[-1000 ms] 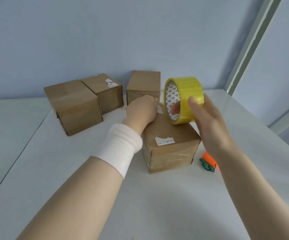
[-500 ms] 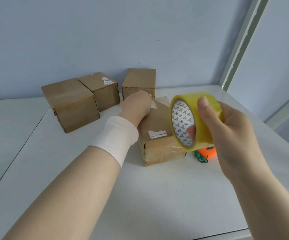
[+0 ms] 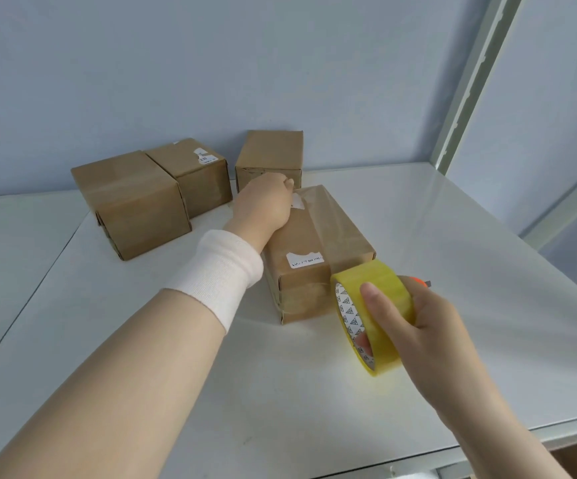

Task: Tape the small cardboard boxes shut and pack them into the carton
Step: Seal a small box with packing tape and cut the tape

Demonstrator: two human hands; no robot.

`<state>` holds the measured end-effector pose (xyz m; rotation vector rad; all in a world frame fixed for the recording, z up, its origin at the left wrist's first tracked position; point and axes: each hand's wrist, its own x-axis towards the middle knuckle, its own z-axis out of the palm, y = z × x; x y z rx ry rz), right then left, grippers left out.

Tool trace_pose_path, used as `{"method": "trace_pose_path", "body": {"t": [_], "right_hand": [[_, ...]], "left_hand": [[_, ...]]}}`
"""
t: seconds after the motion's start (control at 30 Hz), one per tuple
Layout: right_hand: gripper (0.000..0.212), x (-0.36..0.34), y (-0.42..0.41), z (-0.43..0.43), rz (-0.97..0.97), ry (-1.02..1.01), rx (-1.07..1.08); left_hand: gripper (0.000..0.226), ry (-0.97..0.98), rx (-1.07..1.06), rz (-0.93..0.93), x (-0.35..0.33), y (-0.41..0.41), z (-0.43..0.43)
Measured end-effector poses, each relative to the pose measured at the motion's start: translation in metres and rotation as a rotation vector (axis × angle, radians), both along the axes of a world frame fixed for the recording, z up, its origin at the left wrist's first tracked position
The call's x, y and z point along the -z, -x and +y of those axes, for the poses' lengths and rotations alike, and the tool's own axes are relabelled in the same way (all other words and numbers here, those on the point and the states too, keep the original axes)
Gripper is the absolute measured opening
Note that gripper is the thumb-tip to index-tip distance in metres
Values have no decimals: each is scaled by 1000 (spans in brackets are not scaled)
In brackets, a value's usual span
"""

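Mid-strip: left hand (image 3: 262, 207) clamps the box (image 3: 300, 243), right hand (image 3: 428, 333) grips the tape roll (image 3: 378, 281); 3 boxes (image 3: 131, 202) at 11 o'clock unpacked.

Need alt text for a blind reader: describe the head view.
The right hand holds a yellow tape roll at the near edge of a small cardboard box, clear tape stretched over its top; the left hand grips the far edge. Three more boxes stand behind it.

A white label (image 3: 305, 260) is noted on the near box (image 3: 318, 233), another on one rear box (image 3: 193, 183). The dark print on both is too blurred to be read.
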<state>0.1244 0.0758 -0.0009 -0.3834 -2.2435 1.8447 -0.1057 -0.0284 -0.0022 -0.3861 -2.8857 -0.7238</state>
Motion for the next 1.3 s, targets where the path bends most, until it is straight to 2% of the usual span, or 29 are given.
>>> {"method": "trace_pose_path", "body": {"t": [0.07,0.13,0.2,0.27,0.33,0.37,0.43,0.53,0.67,0.73,0.83,0.87,0.97,1.03,1.17,1.3], "right_hand": [[28,2,1,0,11,5,6],[28,1,1,1,27,23,-6],[28,-1,3,4,37,42,-21],[30,-4,6,6,31,88,-22],[33,-6,10,8,35,167,-33],[35,-9,12,8,39,196,-58],[34,-21,15,9,89,260,-132],[21,-56,24,9,242,297,-261],[14,-102,58,4,363,194,-306],[19,-108,82,-2,356,149,-260],[25,-108,112,-11,333,134,-137],[27,-107,120,-12,334,128,-89],[33,-101,137,-14,327,119,8],[33,-92,143,-15,337,124,-15],[29,-79,147,-15,370,142,-98],[30,-82,142,-20,401,87,-33]], "left_hand": [[27,-93,98,208,-4,-9,-3],[31,-183,329,348,-14,-30,-7],[50,-213,584,268,-18,-59,-17],[69,-67,691,169,-7,-76,-36],[81,106,679,252,8,-78,-55],[79,114,682,307,10,-78,-61],[67,-3,694,314,-1,-76,-62],[44,-199,654,103,-32,-79,-60],[33,-351,562,-128,-63,-64,-70],[35,-270,443,-76,-68,-55,-64],[32,-59,292,142,-70,-46,-44],[31,-31,269,146,-70,-42,-38],[33,-54,204,-57,-74,-33,-32],[38,-12,194,-146,-72,-27,-32],[41,-14,204,-186,-69,-19,-37],[40,-26,207,-190,-70,-24,-37]]}}
